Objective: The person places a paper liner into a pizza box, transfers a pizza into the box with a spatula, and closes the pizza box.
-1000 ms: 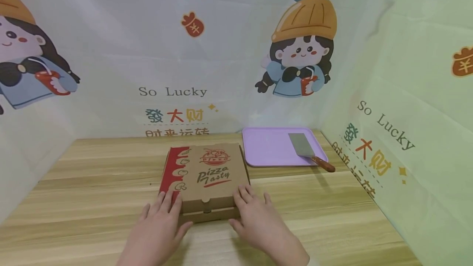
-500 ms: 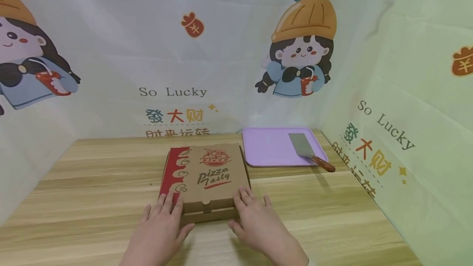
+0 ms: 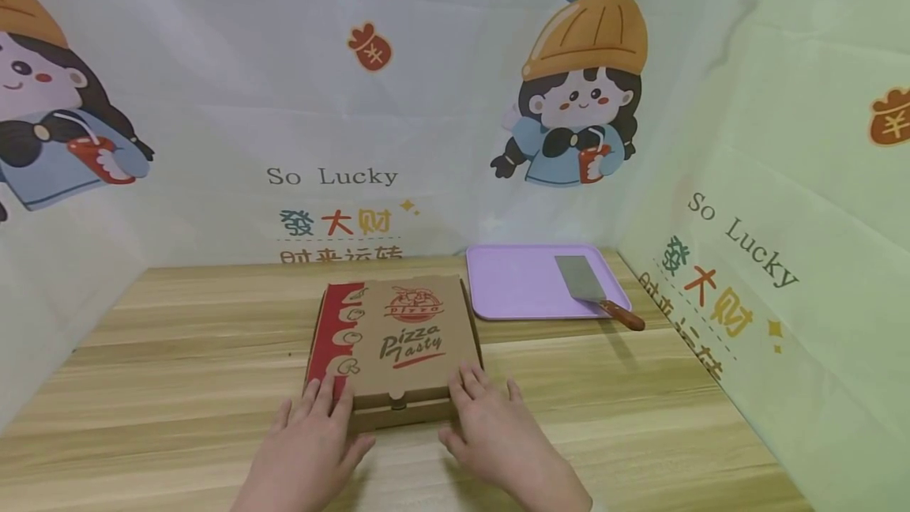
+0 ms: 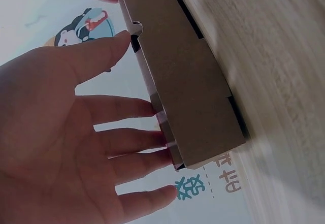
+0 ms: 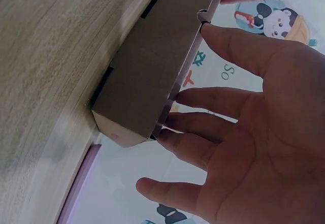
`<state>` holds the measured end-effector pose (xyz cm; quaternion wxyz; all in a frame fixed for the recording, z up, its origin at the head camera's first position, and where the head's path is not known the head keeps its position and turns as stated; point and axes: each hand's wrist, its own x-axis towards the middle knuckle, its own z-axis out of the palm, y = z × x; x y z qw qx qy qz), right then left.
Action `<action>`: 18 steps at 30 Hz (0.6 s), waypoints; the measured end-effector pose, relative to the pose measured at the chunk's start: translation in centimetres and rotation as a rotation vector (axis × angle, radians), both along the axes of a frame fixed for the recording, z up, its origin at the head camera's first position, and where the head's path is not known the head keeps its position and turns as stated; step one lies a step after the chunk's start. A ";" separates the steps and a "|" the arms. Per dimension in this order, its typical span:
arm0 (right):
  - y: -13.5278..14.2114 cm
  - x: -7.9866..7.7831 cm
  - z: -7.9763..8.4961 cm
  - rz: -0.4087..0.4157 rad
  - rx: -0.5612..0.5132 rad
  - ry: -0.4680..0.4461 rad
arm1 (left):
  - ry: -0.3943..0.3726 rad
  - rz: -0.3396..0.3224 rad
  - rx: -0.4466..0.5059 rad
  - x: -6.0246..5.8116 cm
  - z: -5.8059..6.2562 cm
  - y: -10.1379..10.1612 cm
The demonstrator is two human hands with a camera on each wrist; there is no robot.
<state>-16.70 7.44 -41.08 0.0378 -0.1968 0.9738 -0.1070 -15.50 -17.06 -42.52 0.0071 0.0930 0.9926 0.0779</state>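
Note:
A cardboard pizza box with a red left strip sits on the table in front of me. Its lid lies over the base, with a dark gap showing at the front notch. Straight fingers of my left hand touch the lid's front left corner, thumb held apart in front. At the front right corner, my right hand rests its fingertips on the lid in the same way. The right wrist view shows its little finger sticking out past the box. The left wrist view shows the box's plain front wall.
Behind and to the right of the box lies a purple tray. A spatula with a wooden handle lies on it, the handle jutting over the tray's front edge. Printed cloth walls bound the wood-grain table.
The lid's front edge has sunk slightly toward the base, and the fingertips have moved down a little with it. The tray and spatula stay put.

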 end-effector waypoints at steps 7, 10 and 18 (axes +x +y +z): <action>0.0 0.0 -0.1 -0.007 0.008 -0.016 | -0.045 -0.002 0.008 -0.1 -0.1 0.1; -0.1 0.0 -0.1 -0.007 0.014 -0.020 | -0.042 -0.004 0.008 0.0 -0.1 0.1; -0.2 -0.1 -0.3 -0.008 0.033 -0.039 | -0.063 -0.006 0.014 0.0 -0.3 0.1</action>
